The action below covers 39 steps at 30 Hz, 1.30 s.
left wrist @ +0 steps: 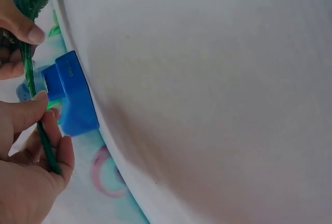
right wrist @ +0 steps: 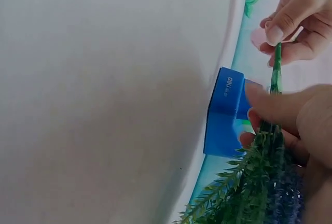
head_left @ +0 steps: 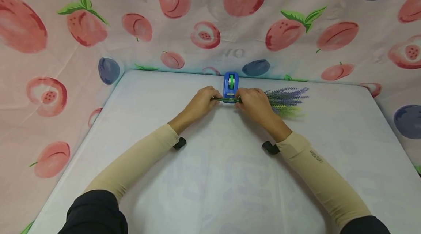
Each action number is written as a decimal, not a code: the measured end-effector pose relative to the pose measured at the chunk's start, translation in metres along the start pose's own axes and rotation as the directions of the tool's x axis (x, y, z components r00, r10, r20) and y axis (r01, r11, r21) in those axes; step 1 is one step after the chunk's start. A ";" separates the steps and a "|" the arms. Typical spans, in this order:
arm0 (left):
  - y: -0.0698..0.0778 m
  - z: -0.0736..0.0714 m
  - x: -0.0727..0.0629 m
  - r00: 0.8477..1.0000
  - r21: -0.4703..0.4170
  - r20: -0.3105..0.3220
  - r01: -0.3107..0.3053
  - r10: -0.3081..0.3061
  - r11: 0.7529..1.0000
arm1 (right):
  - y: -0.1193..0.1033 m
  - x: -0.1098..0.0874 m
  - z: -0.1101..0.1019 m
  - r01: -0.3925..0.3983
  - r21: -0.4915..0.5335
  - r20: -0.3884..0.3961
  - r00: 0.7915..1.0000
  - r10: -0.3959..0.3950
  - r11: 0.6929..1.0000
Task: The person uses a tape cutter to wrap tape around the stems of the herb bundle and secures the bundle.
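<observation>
A bunch of artificial lavender [head_left: 287, 97], purple and yellow-green at the tips, lies sideways with its heads pointing right. My left hand [head_left: 202, 100] pinches the thin end of its green stems [left wrist: 49, 149] between thumb and fingers. Closer to the flower heads, my right hand [head_left: 254, 104] grips the same bunch. Between the two hands, just beyond the stems, stands a blue tape dispenser [head_left: 231, 80] with a green roll core. In the right wrist view, the right thumb overlaps the tape dispenser [right wrist: 223, 115], and green sprigs [right wrist: 254, 187] hang below that hand.
The white table [head_left: 210, 175] spreads in front of both arms, its far edge just behind the tape dispenser. A fruit-print cloth [head_left: 138, 55] hangs along the back and left side. Black wrist mounts [head_left: 270, 148] sit under the sleeves.
</observation>
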<state>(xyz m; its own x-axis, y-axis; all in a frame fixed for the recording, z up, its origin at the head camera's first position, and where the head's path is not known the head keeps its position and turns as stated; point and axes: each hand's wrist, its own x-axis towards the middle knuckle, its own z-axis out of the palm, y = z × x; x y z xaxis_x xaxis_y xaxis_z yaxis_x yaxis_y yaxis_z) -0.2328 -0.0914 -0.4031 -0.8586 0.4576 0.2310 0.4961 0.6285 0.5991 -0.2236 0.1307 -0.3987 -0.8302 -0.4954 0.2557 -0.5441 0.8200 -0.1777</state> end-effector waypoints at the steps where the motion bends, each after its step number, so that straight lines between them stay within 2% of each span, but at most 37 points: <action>1: 0.000 0.000 0.000 1.000 0.005 0.001 0.001 -0.001 1.000 | 0.000 0.000 0.000 -0.002 0.006 -0.009 1.000 0.002 1.000; 7: -0.002 0.000 0.001 0.998 0.071 0.042 0.035 -0.038 0.997 | -0.002 0.000 0.002 0.012 -0.021 -0.039 0.999 -0.013 1.000; 13: 0.000 0.003 0.010 0.996 0.158 0.083 0.009 -0.022 0.987 | 0.000 0.002 0.003 0.026 -0.043 -0.073 0.997 -0.029 0.999; 16: 0.002 0.004 0.016 0.994 0.169 0.101 0.025 -0.043 0.985 | 0.001 0.004 0.003 0.017 -0.029 -0.094 0.995 -0.019 0.999; 20: 0.002 0.005 0.022 0.989 0.143 0.129 0.056 -0.074 0.988 | 0.001 0.007 0.002 -0.018 -0.024 -0.054 0.998 0.017 1.000; 26: 0.004 0.006 0.027 0.985 0.154 0.160 0.045 -0.070 0.987 | 0.001 0.011 0.001 -0.057 -0.024 0.033 0.998 0.058 0.998; 39: 0.004 0.005 0.031 0.977 0.188 0.191 0.060 -0.096 0.980 | 0.004 0.016 0.003 -0.099 0.024 0.064 0.993 0.097 0.995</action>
<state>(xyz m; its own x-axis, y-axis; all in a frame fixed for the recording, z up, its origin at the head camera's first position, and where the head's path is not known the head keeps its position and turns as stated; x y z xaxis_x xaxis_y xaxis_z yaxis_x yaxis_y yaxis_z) -0.2567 -0.0714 -0.3973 -0.8619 0.5066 0.0214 0.4592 0.7620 0.4566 -0.2392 0.1250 -0.3983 -0.8853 -0.4306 0.1757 -0.4620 0.8579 -0.2250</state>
